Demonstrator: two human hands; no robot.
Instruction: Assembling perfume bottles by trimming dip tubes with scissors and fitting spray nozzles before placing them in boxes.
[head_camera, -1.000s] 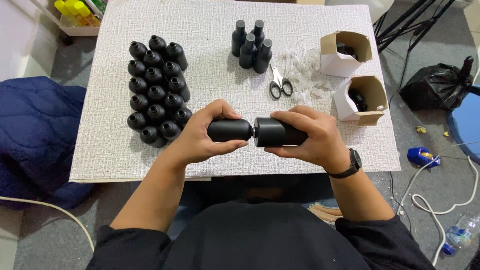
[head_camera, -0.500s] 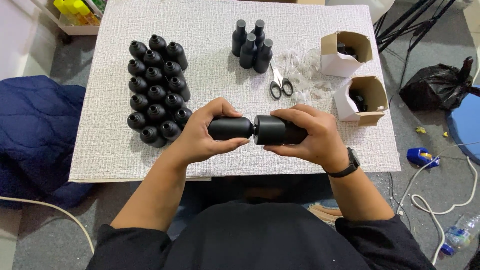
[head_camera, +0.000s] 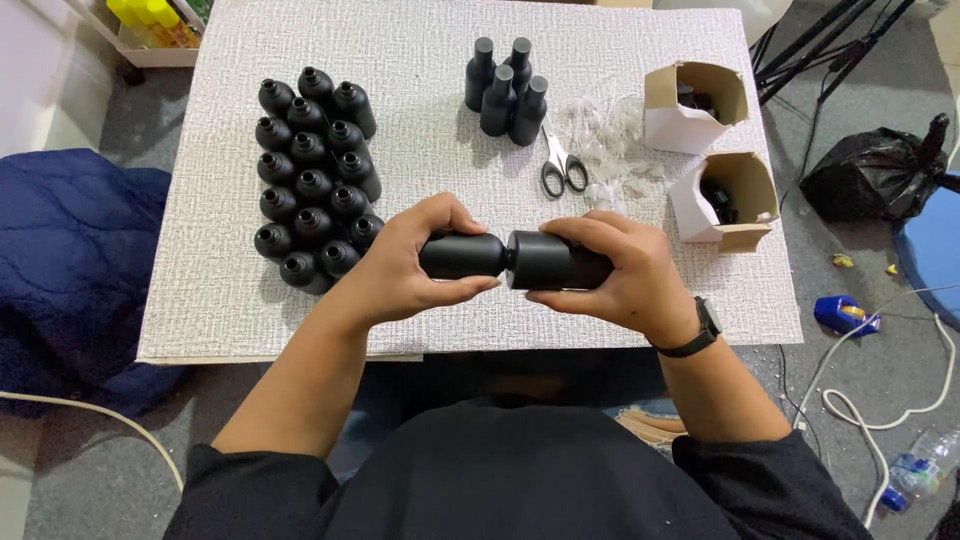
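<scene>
Head view, only camera. Both hands up over the near edge of the table (head_camera: 230, 300), white textured top.

Left hand (head_camera: 405, 270) grips a black bottle (head_camera: 462, 255) held sideways, fingers curled over the top, thumb under it. Right hand (head_camera: 620, 275) grips a second black piece (head_camera: 545, 260), also sideways, fingers wrapped over it, thumb below. The two black pieces meet end to end between the hands, narrow neck at the joint. Can't tell if the right piece is a bottle or a cap, nor whether they're joined or just touching. Black watch (head_camera: 700, 330) on the right wrist.

Left of the hands: cluster of open bottles (head_camera: 315, 185), black, upright, no caps, packed touching in rows; nearest ones just beside the left hand's knuckles.

Far side of table: four capped bottles (head_camera: 505, 90), upright, tight group. Scissors (head_camera: 563, 165) just in front of them, handles toward the person. Clear plastic scraps (head_camera: 610, 140) right of the scissors.

Right edge: two open boxes (head_camera: 700, 105), cardboard, dark parts inside, near one tipped on its side.

Floor: blue cushion (head_camera: 70, 260) left, black bag (head_camera: 880, 175) right, white cable (head_camera: 880, 400), plastic water bottle (head_camera: 920, 465) at lower right.
</scene>
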